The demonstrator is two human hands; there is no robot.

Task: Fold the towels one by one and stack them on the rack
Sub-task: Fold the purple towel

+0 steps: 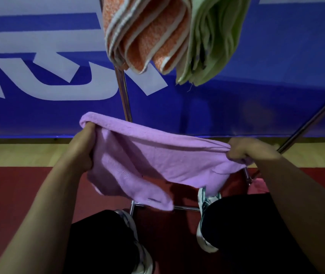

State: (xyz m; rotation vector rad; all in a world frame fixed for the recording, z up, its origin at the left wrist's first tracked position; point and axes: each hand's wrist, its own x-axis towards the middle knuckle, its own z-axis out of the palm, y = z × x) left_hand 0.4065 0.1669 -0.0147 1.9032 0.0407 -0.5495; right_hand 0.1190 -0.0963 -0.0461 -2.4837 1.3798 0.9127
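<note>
A lilac towel (153, 161) hangs stretched between my two hands, folded over along its top edge, with its lower corners drooping toward the floor. My left hand (83, 149) grips its left end and my right hand (250, 150) grips its right end. Above, an orange towel with pale borders (147, 34) and a light green towel (213, 40) hang folded over the metal rack (125, 97). The rack's top is out of view.
A blue banner with large white letters (39, 76) stands close behind the rack. A slanted rack bar (311, 119) runs at the right. The rack's base rail (185, 208) lies on the red floor between my shoes (205, 218).
</note>
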